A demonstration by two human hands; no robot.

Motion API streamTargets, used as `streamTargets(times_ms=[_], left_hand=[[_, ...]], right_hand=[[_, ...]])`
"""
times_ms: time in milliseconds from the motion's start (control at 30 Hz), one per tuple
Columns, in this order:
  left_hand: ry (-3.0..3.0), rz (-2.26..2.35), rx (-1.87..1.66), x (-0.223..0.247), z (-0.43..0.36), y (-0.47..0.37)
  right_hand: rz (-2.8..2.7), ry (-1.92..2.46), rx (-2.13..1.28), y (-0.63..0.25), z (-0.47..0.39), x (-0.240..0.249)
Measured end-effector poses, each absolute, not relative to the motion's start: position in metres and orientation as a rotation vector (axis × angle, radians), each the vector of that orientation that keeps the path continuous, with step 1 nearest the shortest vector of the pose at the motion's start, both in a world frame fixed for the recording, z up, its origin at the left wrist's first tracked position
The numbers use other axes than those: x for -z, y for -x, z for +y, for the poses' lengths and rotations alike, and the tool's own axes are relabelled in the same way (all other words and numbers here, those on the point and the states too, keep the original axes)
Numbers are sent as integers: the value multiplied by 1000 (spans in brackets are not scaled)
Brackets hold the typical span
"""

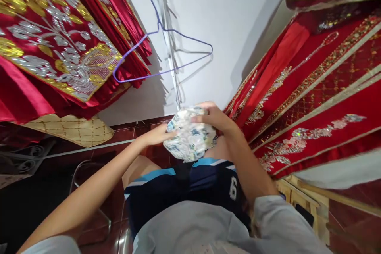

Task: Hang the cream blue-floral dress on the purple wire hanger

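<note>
A bundled white cloth (pixel 192 135) with blue and green floral print is held in front of my lap, slightly blurred. My left hand (pixel 160 134) grips its left edge, the thumb lying on top and the other fingers hidden. At the upper right of the bundle, my right hand (pixel 212 116) is closed on the fabric, its thumb across the front. Above both hands a purple wire hanger (pixel 162 28) hangs on a white stand (pixel 168 43), with no garment on it.
Red embroidered garments (pixel 68 35) hang at the left, and more red beaded garments (pixel 309 99) at the right. A white wall (pixel 220 4) is behind the stand. Wooden furniture (pixel 300 198) stands at the lower right, and a metal-framed chair (pixel 73 178) at the lower left.
</note>
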State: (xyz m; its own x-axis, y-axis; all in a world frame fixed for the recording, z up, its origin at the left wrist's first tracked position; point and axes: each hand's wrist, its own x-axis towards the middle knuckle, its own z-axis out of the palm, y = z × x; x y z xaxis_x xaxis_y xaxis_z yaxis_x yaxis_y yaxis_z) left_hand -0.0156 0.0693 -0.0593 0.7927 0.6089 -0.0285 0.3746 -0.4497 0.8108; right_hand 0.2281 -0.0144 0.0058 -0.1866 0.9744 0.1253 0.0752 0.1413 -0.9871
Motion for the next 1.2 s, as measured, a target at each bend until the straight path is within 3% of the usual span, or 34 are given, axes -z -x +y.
streamTargets(times_ms=[100,167,300,567,933,1200], left_hand=[[-2313,818,-17,62,77,55],[-2441,952,-49,54,88,75],[-2596,1199,-348,25,115,94],[-2404,1354,-1112,-22,158,102],[-1845,1254,-1676,-30,147,86],[-1880,1223,-1641,-62,154,57]], right_hand=[[-1546,1230,-1001,-258,1,-8],[-1530,1274,-827,-269,17,-8],[-1440,1174,-617,-270,65,-8],[-1329,1113,-557,-242,161,-9],[-1351,1297,-152,-243,107,-35],[-1278,1336,-336,-231,98,-41]])
